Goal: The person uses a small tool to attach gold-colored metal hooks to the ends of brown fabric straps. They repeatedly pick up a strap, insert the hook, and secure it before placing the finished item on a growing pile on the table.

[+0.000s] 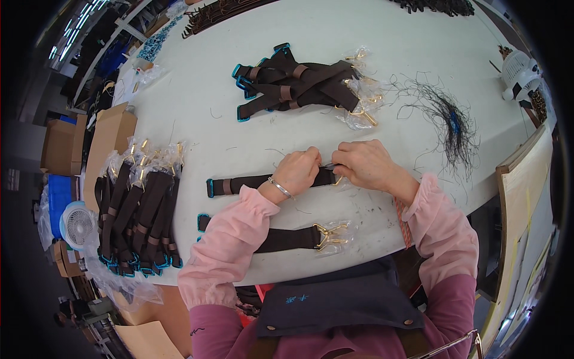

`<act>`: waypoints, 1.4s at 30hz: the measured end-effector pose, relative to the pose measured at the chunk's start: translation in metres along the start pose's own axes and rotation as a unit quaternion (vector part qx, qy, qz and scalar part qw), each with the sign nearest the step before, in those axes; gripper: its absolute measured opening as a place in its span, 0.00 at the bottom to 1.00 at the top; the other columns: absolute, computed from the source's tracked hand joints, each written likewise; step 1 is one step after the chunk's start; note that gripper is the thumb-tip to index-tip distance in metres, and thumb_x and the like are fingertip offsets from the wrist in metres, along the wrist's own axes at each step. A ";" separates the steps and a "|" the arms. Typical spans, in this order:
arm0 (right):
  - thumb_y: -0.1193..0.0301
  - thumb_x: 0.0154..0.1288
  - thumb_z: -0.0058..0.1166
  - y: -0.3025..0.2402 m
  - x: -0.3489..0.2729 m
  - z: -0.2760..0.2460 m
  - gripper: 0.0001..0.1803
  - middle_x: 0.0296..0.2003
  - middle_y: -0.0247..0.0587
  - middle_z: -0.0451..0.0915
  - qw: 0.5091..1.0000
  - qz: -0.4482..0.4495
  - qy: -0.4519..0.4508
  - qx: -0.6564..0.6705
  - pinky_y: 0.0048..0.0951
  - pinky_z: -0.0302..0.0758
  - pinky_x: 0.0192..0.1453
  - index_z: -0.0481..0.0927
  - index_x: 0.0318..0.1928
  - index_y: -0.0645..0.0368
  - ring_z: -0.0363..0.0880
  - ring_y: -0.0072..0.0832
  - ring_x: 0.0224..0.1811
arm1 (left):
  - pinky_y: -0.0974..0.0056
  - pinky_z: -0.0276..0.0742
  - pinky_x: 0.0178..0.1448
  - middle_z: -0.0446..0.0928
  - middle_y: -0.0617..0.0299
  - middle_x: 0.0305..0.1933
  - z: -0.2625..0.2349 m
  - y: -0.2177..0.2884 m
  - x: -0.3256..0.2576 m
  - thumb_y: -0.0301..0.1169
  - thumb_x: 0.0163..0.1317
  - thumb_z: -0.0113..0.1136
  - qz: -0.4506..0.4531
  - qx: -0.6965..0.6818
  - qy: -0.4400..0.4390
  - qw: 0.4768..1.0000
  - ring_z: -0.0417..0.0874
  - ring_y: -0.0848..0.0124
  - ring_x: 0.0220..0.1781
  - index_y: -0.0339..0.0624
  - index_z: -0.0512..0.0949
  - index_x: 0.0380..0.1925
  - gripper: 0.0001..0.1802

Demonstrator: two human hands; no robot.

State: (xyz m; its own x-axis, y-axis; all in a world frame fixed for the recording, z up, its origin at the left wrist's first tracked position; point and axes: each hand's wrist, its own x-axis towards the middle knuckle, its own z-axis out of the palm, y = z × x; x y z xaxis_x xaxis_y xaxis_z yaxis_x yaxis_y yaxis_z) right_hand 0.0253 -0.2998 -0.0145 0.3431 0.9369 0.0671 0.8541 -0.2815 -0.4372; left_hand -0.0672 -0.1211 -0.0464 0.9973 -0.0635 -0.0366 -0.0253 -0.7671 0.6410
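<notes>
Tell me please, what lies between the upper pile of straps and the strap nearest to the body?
In the head view: another dark strap, with the left hand and right hand near its right end, and loose threads.

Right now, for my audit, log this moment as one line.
left hand: fingertips at right end of dark webbing strap; right hand: fingertips beside them; grip: unclear; second strap: partly behind left sleeve

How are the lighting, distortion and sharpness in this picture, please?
In the head view, bright lights glare at upper left, the white table looks well lit though its near edge bows, and the left hand and right hand look fairly sharp.
</notes>
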 end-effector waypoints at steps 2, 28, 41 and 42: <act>0.66 0.55 0.56 -0.003 -0.001 0.001 0.07 0.29 0.36 0.76 1.000 0.002 0.001 -0.012 0.38 0.73 0.32 0.77 0.29 0.57 0.79 0.37 0.32 | 0.51 0.71 0.37 0.77 0.47 0.26 -0.002 0.002 0.001 0.26 0.60 0.46 -0.004 -0.003 -0.003 1.000 0.78 0.48 0.31 0.35 0.71 0.32 0.05; 0.66 0.54 0.57 -0.006 0.001 0.015 0.08 0.27 0.37 0.76 0.999 0.030 0.023 -0.013 0.38 0.72 0.31 0.76 0.30 0.57 0.78 0.37 0.30 | 0.52 0.71 0.36 0.77 0.48 0.26 0.000 0.000 0.000 0.28 0.61 0.46 -0.005 -0.005 0.007 1.000 0.78 0.48 0.30 0.36 0.71 0.31 0.07; 0.66 0.53 0.58 0.003 -0.003 0.003 0.08 0.29 0.37 0.77 1.000 0.020 0.006 -0.002 0.38 0.73 0.32 0.77 0.29 0.57 0.79 0.38 0.31 | 0.50 0.71 0.37 0.78 0.49 0.29 0.002 0.004 -0.002 0.27 0.63 0.44 -0.026 0.022 -0.005 0.999 0.78 0.48 0.32 0.38 0.68 0.35 0.05; 0.66 0.53 0.58 0.003 -0.002 0.004 0.08 0.29 0.36 0.77 1.000 0.018 0.006 -0.003 0.38 0.73 0.33 0.77 0.29 0.57 0.79 0.38 0.31 | 0.51 0.71 0.37 0.78 0.49 0.29 0.002 0.005 -0.003 0.27 0.63 0.44 -0.025 0.025 -0.005 0.999 0.78 0.49 0.32 0.38 0.68 0.35 0.05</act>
State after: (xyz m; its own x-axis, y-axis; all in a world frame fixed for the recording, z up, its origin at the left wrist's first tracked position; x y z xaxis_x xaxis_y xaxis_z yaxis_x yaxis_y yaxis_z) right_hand 0.0254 -0.3016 -0.0194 0.3775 0.9239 0.0623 0.8438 -0.3155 -0.4341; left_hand -0.0699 -0.1260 -0.0450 0.9967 -0.0300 -0.0753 0.0211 -0.8005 0.5989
